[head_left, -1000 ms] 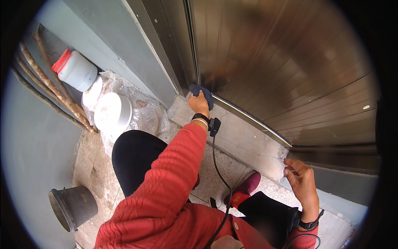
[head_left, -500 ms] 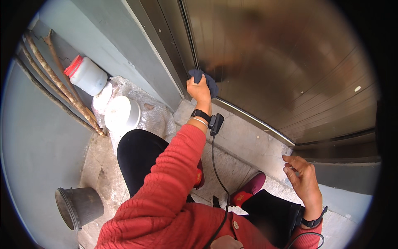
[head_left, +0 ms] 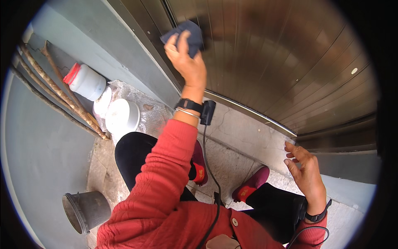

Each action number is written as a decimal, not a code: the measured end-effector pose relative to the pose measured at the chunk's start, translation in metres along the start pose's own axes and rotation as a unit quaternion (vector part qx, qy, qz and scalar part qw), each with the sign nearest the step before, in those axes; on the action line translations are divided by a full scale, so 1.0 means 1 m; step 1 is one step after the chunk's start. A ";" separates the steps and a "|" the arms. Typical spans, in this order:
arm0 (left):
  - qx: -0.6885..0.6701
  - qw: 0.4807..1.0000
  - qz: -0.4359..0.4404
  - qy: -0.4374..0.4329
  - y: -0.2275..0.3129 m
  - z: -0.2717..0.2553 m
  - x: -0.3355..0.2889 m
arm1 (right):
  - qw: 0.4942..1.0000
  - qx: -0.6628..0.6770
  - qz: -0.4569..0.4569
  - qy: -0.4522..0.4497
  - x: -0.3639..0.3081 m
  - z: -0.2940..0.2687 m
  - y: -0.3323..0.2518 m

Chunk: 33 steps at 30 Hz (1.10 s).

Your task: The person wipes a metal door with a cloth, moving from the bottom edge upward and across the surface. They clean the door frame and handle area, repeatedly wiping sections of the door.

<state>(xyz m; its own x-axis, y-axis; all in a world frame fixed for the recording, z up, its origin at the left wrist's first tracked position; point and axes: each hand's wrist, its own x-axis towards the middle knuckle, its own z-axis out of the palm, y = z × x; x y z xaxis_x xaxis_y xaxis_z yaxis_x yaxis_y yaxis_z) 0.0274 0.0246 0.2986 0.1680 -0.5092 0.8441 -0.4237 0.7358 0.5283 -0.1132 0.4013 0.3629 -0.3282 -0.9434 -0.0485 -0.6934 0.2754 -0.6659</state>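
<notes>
My left hand (head_left: 188, 62) presses a dark blue cloth (head_left: 194, 38) against the brown metal door (head_left: 265, 62), low down by its left edge and frame. Its fingers are spread over the cloth and grip it. A black strap with a small corded device sits on that wrist, beside a thin bangle. Off to the right, my right hand (head_left: 306, 172) hangs over the pale floor near the door's lower right corner. Its fingers are loosely curled with the thumb apart, and nothing is in them.
A red-lidded jar (head_left: 86, 81), a white tub (head_left: 123, 116) and bubble wrap (head_left: 146, 103) lie at the left wall. Wooden poles (head_left: 56, 89) lean behind them. A dark bucket (head_left: 89, 211) lies lower left. A stone sill (head_left: 244, 128) runs under the door; a black cable (head_left: 211, 174) hangs from my left wrist.
My left hand has moved up the door with the cloth, away from the bottom corner and slightly left. The right hand has stayed almost still.
</notes>
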 end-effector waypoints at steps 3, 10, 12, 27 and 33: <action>-0.022 1.000 0.007 0.000 -0.011 0.016 -0.074 | 0.999 0.001 0.031 -0.008 -0.003 0.000 0.005; 0.010 0.937 -0.303 -0.174 -0.080 0.011 -0.216 | 0.998 -0.026 0.050 -0.020 -0.001 0.002 0.014; -0.015 0.863 -0.464 -0.199 -0.090 0.007 -0.224 | 0.998 -0.031 0.048 -0.018 0.002 0.002 0.015; -0.019 0.996 -0.085 0.005 -0.049 0.009 -0.049 | 0.997 -0.018 0.057 -0.050 0.007 0.007 0.021; 0.056 0.967 -0.241 -0.055 -0.096 0.022 -0.140 | 0.993 -0.010 0.093 -0.075 0.009 0.007 0.032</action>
<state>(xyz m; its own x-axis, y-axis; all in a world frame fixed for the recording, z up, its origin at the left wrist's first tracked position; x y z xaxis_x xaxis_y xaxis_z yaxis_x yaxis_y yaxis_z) 0.0251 0.0162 0.1277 0.2766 -0.8297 0.4849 -0.4148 0.3520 0.8390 -0.1333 0.4005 0.3362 -0.3532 -0.8922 -0.2816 -0.6422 0.4500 -0.6206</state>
